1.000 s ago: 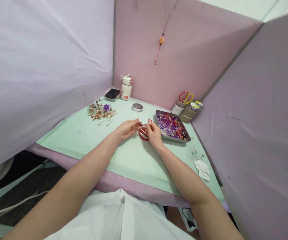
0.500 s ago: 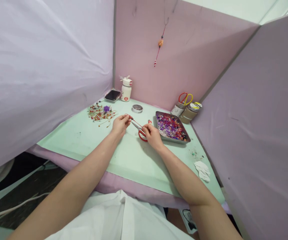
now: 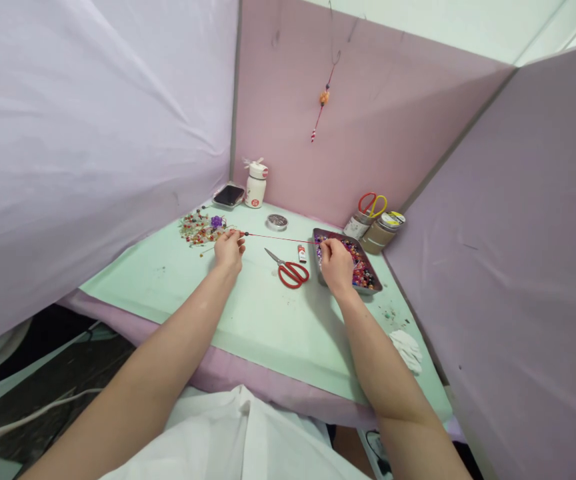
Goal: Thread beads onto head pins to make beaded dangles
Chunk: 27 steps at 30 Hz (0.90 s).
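A thin red cord [image 3: 283,238] runs taut between my two hands above the table. My left hand [image 3: 229,252] pinches its left end, where a small dark bead [image 3: 247,234] shows just past the fingertips. My right hand [image 3: 337,265] is closed on the other end, over the near left part of the metal tray [image 3: 374,291] of mixed beads [image 3: 365,272]. Below the cord lie red-handled scissors [image 3: 292,273], blades toward the upper left. A small red and white lighter [image 3: 302,253] rests beside them. Left of my left hand is a pile of beaded strings [image 3: 201,229] with a purple cluster [image 3: 217,221].
A round tin [image 3: 277,222], a white bottle [image 3: 257,185] and a phone [image 3: 229,195] stand or lie at the back. Jars [image 3: 383,232] with more scissors [image 3: 372,203] are behind the tray. A beaded string [image 3: 324,99] hangs from a hook. White gloves [image 3: 407,351] lie at right.
My hands have moved apart, the right one to the right over the tray, and the cord between them is stretched much longer. The scissors and lighter are now uncovered.
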Tool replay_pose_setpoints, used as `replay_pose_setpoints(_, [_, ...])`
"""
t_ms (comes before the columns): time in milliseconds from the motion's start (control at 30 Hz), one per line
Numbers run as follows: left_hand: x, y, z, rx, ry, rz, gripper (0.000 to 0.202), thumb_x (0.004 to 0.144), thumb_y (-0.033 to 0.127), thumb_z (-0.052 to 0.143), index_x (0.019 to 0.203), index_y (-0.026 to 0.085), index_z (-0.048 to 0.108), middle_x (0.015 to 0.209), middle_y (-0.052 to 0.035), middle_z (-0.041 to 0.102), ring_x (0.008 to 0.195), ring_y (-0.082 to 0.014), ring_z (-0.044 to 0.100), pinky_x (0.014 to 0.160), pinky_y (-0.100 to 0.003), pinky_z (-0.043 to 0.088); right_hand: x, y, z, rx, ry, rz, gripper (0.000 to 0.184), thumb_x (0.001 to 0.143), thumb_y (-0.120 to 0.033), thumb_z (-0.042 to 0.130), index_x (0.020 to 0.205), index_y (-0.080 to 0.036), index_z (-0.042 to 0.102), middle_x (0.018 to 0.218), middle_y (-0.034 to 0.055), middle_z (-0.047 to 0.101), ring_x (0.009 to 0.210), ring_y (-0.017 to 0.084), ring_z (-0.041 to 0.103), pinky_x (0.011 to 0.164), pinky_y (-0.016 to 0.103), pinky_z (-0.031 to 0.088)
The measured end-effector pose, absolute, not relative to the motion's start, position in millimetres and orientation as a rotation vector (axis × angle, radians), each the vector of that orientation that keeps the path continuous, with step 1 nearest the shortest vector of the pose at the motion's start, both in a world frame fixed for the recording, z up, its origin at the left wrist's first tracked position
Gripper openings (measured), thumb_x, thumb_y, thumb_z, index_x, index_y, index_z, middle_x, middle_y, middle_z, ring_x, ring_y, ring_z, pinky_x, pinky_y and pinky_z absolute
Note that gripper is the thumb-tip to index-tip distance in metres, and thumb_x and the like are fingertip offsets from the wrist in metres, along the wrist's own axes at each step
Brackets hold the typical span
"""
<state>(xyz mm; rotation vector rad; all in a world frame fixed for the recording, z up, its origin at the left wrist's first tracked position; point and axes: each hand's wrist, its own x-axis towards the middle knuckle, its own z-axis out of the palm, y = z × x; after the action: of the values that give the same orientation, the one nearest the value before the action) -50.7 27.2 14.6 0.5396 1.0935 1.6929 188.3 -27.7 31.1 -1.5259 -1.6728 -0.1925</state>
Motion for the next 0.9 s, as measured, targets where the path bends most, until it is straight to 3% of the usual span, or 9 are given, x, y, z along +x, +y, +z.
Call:
replay_pose_setpoints(133, [-54.5, 27.7, 15.4, 0.905, 1.406, 1.65, 0.005, 0.074, 0.023, 0.053, 0.075, 0.018, 0.054, 0.078, -0.0027, 0.063, 0.071, -0.012, 0.057, 0.062, -0.021, 0.041, 192.5, -23.9, 29.2, -1.531, -1.588, -0.216, 0.023, 0.091, -0.03, 0.039, 0.084, -0.019, 0.059, 0.088, 0.0083, 0.063, 0.082, 0.021, 0.054, 0.074, 0.031, 0.034])
replay_pose_setpoints(267, [-59.7, 24.0, 14.7, 1.486, 1.802, 1.375, 0.003, 0.071, 0.019, 0.056, 0.07, 0.018, 0.058, 0.083, -0.0095, 0.064, 0.09, -0.0256, 0.058, 0.084, -0.038, 0.041, 191.9, -23.0, 26.3, -1.608, -1.6, -0.245, 0.022, 0.092, -0.029, 0.04, 0.084, -0.019, 0.059, 0.088, 0.0072, 0.064, 0.084, 0.02, 0.054, 0.076, 0.032, 0.031])
replay_pose_setpoints(367, [-61.8, 19.1, 10.0, 1.743, 2.017, 1.06, 0.003, 0.069, 0.019, 0.059, 0.068, 0.018, 0.061, 0.097, -0.018, 0.062, 0.109, -0.0398, 0.05, 0.09, -0.054, 0.034, 189.8, -22.5, 22.6, -1.646, -1.669, -0.261, 0.023, 0.092, -0.026, 0.04, 0.083, -0.019, 0.059, 0.087, 0.0067, 0.065, 0.085, 0.02, 0.053, 0.077, 0.032, 0.027])
replay_pose_setpoints(467, [-60.9, 14.6, 7.6, 1.828, 2.082, 0.91, 0.01, 0.066, 0.016, 0.061, 0.076, 0.015, 0.064, 0.109, -0.0238, 0.057, 0.116, -0.0448, 0.042, 0.093, -0.059, 0.029, 186.4, -22.6, 19.5, -1.638, -1.737, -0.246, 0.024, 0.093, -0.025, 0.039, 0.083, -0.018, 0.06, 0.088, 0.0071, 0.065, 0.085, 0.02, 0.053, 0.077, 0.033, 0.025])
replay_pose_setpoints(567, [-53.0, 9.2, 11.5, 1.808, 2.042, 1.126, 0.035, 0.068, 0.014, 0.06, 0.103, 0.014, 0.06, 0.124, -0.0235, 0.049, 0.123, -0.0418, 0.037, 0.099, -0.058, 0.026, 180.4, -24.7, 18.5, -1.587, -1.789, -0.222, 0.025, 0.094, -0.026, 0.039, 0.083, -0.019, 0.06, 0.089, 0.0061, 0.065, 0.085, 0.019, 0.053, 0.078, 0.033, 0.024])
replay_pose_setpoints(633, [-41.9, 4.2, 15.1, 1.869, 1.784, 1.323, 0.04, 0.072, 0.016, 0.058, 0.112, 0.016, 0.056, 0.128, -0.0187, 0.049, 0.125, -0.0341, 0.038, 0.104, -0.05, 0.025, 174.8, -27.5, 19.2, -1.532, -1.823, -0.196, 0.024, 0.094, -0.028, 0.04, 0.083, -0.02, 0.059, 0.089, 0.0048, 0.065, 0.086, 0.019, 0.054, 0.079, 0.033, 0.024])
replay_pose_setpoints(733, [-20.0, -4.3, 16.8, 1.841, 1.176, 1.375, 0.034, 0.08, 0.022, 0.053, 0.114, 0.017, 0.053, 0.121, -0.0127, 0.056, 0.115, -0.0229, 0.05, 0.102, -0.038, 0.033, 165.1, -32.7, 20.9, -1.427, -1.889, -0.167, 0.022, 0.095, -0.029, 0.041, 0.085, -0.021, 0.059, 0.088, 0.0038, 0.065, 0.086, 0.018, 0.055, 0.082, 0.033, 0.025])
replay_pose_setpoints(900, [3.1, -11.5, 12.2, 1.511, 0.767, 1.289, 0.023, 0.085, 0.03, 0.05, 0.103, 0.017, 0.054, 0.107, -0.0081, 0.064, 0.104, -0.0176, 0.058, 0.095, -0.031, 0.04, 152.6, -38.4, 19.8, -1.342, -1.984, -0.154, 0.025, 0.096, -0.03, 0.039, 0.086, -0.021, 0.06, 0.085, 0.0027, 0.063, 0.085, 0.017, 0.054, 0.083, 0.032, 0.025])
